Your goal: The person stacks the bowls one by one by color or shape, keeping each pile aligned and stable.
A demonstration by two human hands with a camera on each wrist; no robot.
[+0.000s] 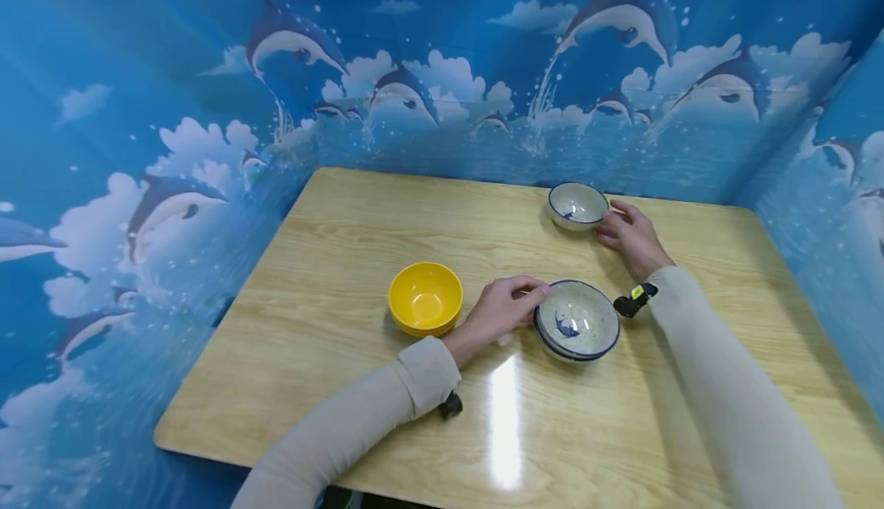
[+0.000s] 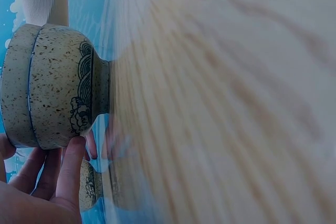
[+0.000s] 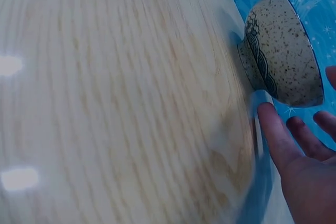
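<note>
Two speckled bowls with dark blue rims stand nested as a stack (image 1: 578,321), the upper one showing a blue motif inside. My left hand (image 1: 503,305) holds the stack at its left side, thumb by the rim and fingers against the outer wall, as the left wrist view shows. Farther back, a third speckled bowl (image 1: 578,206) stands upright near the table's far edge. Close by its right side is my right hand (image 1: 630,239), fingers spread and loosely bent. In the right wrist view the fingertips (image 3: 266,109) appear just apart from this bowl (image 3: 286,51).
Yellow bowls (image 1: 425,298), apparently nested, stand left of my left forearm. The wooden table (image 1: 276,371) meets a blue dolphin-print curtain (image 1: 442,71) behind and at the sides. A dark strapped device (image 1: 635,299) sits on my right wrist.
</note>
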